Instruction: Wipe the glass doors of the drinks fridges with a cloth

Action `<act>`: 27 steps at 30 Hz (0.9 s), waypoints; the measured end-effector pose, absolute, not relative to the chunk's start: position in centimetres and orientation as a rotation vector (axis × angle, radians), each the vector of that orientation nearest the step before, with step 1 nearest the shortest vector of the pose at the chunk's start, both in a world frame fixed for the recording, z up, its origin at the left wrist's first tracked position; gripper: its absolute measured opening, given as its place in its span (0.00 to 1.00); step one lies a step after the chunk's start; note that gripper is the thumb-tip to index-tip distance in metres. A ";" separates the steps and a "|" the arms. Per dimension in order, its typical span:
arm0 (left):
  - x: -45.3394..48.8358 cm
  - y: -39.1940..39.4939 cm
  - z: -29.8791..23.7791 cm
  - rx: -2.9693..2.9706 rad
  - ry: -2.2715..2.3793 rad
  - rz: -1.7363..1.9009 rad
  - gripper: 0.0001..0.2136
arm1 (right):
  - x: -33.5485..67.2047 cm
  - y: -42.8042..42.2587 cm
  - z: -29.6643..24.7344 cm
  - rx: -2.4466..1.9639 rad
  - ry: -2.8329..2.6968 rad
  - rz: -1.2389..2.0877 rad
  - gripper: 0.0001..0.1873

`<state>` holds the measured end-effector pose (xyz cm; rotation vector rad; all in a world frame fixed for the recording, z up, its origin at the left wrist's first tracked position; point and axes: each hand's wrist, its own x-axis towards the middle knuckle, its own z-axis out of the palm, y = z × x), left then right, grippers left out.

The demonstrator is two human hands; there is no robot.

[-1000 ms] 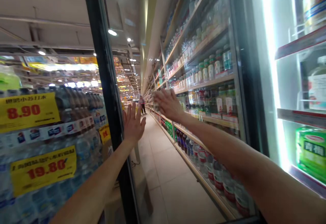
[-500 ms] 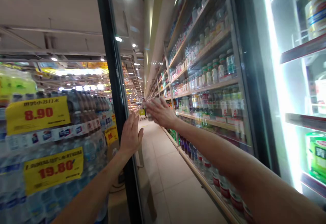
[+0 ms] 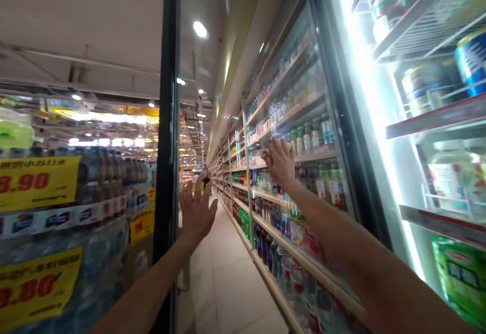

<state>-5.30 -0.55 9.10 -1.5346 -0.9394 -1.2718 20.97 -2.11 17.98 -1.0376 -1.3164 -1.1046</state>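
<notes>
A glass cooler door with a dark frame (image 3: 169, 121) stands open in front of me. My left hand (image 3: 197, 211) is open with fingers spread, flat against the pane beside the frame's left upright. Higher and further right, my right hand (image 3: 281, 162) presses on the same glass. A crumpled pale cloth (image 3: 265, 153) shows at its fingertips; most of it is hidden under the hand. Shelves of bottles (image 3: 307, 136) appear through or reflected in the pane behind the right hand.
On the right, the lit cooler holds cans (image 3: 473, 63), white bottles (image 3: 451, 172) and a green pack (image 3: 461, 278) on wire shelves. Stacked bottled water with yellow price signs (image 3: 38, 182) stands on the left. A person (image 3: 205, 173) is far off along the aisle.
My right hand has moved right across the glass with the cloth, away from my left hand. The left hand's fingers have spread wider. The view has shifted, showing more of the cooler.
</notes>
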 end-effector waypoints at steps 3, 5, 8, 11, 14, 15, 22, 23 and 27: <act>-3.9 -0.1 9.8 -1.453 -0.996 -1.366 0.21 | 22.9 -2.2 16.2 -0.889 -1.730 -1.322 0.24; -3.7 0.2 10.1 -1.437 -0.991 -1.397 0.22 | 25.8 -2.6 15.7 -0.928 -1.703 -1.296 0.23; -3.9 0.2 10.8 -1.473 -0.914 -1.348 0.22 | 31.9 -3.7 16.5 -1.178 -1.134 -0.966 0.24; -3.5 -0.1 12.4 -1.538 -0.842 -1.239 0.22 | 35.4 -4.3 17.9 -1.259 -0.870 -0.798 0.27; -1.8 -0.6 14.4 -1.578 -0.827 -1.186 0.21 | 33.1 -3.9 18.7 -1.240 -0.941 -0.830 0.27; -1.1 -0.8 14.9 -1.590 -0.828 -1.174 0.21 | 31.2 -3.6 18.6 -1.214 -1.034 -0.876 0.26; 0.7 -1.3 15.7 -1.604 -0.848 -1.129 0.21 | 24.2 -2.9 17.9 -0.846 -1.860 -1.266 0.25; 0.6 -1.3 15.7 -1.607 -0.848 -1.128 0.21 | 25.6 -3.2 18.3 -0.907 -1.736 -1.178 0.25; 0.6 -1.2 15.3 -1.626 -0.860 -1.160 0.21 | 32.0 -4.3 20.7 -1.117 -1.079 -0.807 0.27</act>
